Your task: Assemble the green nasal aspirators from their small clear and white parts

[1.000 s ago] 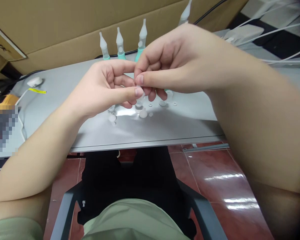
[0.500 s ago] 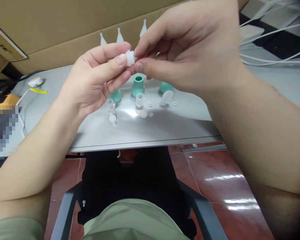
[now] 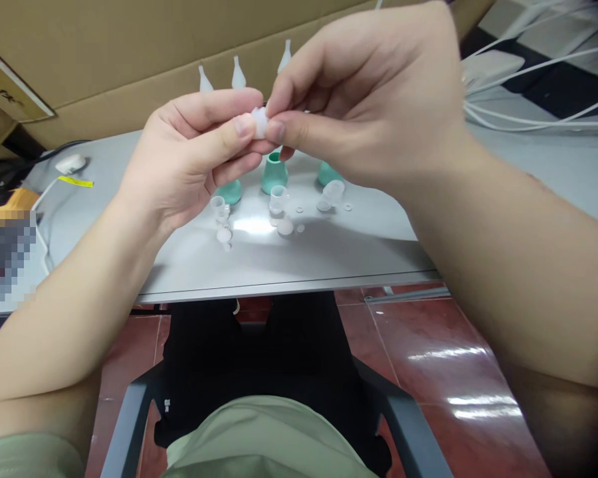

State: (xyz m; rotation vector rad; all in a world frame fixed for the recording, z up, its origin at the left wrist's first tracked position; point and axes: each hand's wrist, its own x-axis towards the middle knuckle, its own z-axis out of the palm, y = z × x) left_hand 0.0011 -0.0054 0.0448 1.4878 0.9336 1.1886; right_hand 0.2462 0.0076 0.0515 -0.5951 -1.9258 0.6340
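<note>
Between my two hands is a small white plastic piece (image 3: 260, 123), partly covered by fingers. My left hand (image 3: 194, 143) pinches it between thumb and fingers. From the other side, the thumb and forefinger of my right hand (image 3: 349, 99) close on its right edge. Below the hands stand green rubber bulbs (image 3: 274, 174), one with its open mouth up, the others partly hidden. In front of them lie clear plastic cups (image 3: 278, 198), small white discs (image 3: 285, 227) and a little ring (image 3: 347, 207). Behind, white pointed nozzles (image 3: 238, 74) stand upright.
A cardboard wall (image 3: 129, 53) rises behind the grey table (image 3: 199, 272). White cables (image 3: 538, 119) run at the right. On the left are a white plug-like object (image 3: 70, 164), a yellow-tagged cable (image 3: 77, 181) and an orange object (image 3: 20, 202). Chair arms (image 3: 403, 425) flank my lap.
My right hand has shifted slightly left and closer to my left hand, and its fingers now cover more of the white piece. The things on the table have stayed put.
</note>
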